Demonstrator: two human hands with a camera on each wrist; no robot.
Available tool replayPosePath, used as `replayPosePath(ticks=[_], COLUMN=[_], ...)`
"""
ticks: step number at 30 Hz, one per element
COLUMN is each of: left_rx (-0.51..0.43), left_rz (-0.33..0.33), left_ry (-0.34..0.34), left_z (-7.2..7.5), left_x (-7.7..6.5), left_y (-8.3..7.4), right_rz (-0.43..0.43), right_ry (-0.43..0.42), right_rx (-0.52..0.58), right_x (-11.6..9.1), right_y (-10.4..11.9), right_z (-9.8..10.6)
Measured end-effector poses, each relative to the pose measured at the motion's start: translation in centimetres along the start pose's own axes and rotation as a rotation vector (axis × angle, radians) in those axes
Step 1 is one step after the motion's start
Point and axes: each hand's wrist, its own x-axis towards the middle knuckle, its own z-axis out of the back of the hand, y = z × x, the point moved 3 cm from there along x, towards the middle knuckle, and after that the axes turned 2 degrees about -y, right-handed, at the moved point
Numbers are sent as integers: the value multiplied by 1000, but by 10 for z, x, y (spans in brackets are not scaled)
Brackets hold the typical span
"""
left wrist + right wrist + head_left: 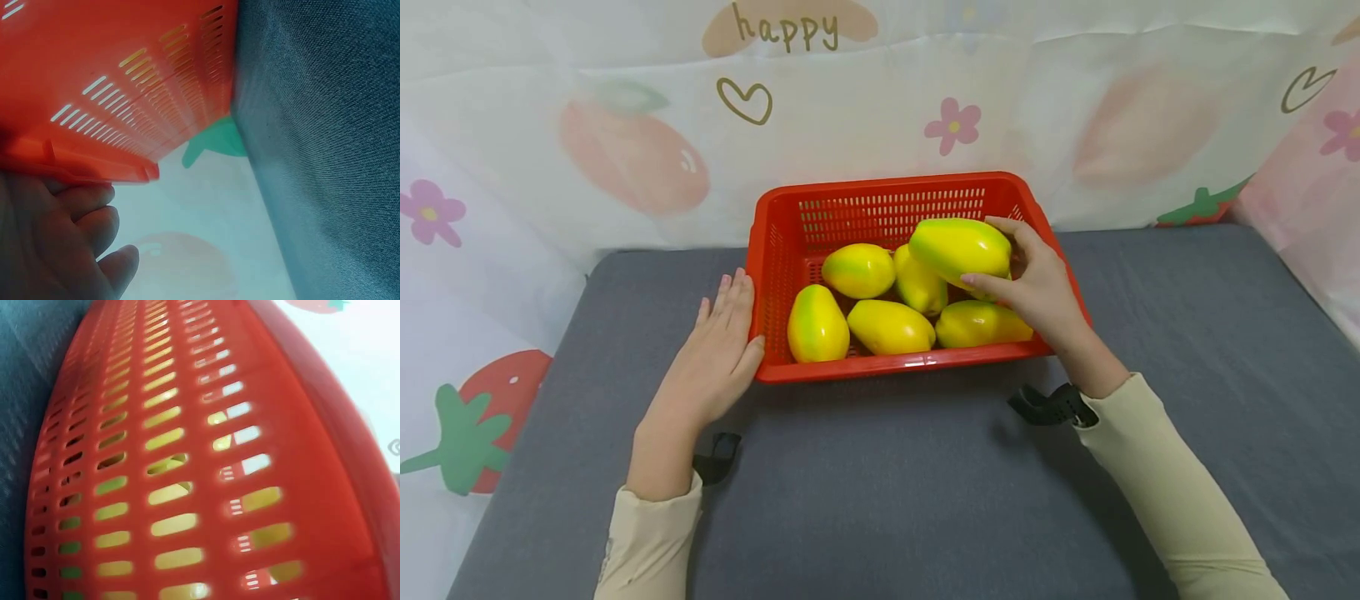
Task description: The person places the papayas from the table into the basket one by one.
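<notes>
A red plastic basket (891,207) holds several glossy yellow-green papayas (891,327). With thumb and fingers, my right hand (1037,279) grips one papaya (961,247) above the others, at the basket's right side. My left hand (711,354) lies along the basket's left wall with its fingers straight, the thumb by the front corner. In the left wrist view, the fingers of that hand (94,222) are just beneath the basket's rim. The right wrist view is filled by the slotted basket wall (300,456), with yellow and green showing through; the right hand is hidden there.
The basket stands toward the back of a table with a grey cloth (880,492). Behind it hangs a white curtain (865,108) printed with fruit, flowers and hearts. Dark straps (1052,406) circle both wrists at the beige sleeves.
</notes>
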Motion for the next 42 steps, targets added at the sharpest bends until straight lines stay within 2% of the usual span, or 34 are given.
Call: replayPosePath(ticks=[5, 13, 19, 33, 38, 42], left_rx=[4, -2, -2, -25, -82, -128], left_rz=[-3, -3, 0, -12, -16, -32], left_ry=[1, 5, 6, 15, 28, 23], left_z=[0, 1, 0, -3, -9, -4], left_x=[0, 0, 0, 0, -5, -10], left_y=[0, 1, 1, 5, 8, 13], right_rz=[-94, -184, -193, -189, -127, -95], right_ry=[-26, 61, 93, 73, 45, 5], right_rx=[-110, -188, -205, -176, -190, -224], right_x=[3, 6, 5, 5, 0, -5], right_y=[-3, -8, -8, -11, -17, -23], right_z=[1, -2, -3, -2, 11, 32])
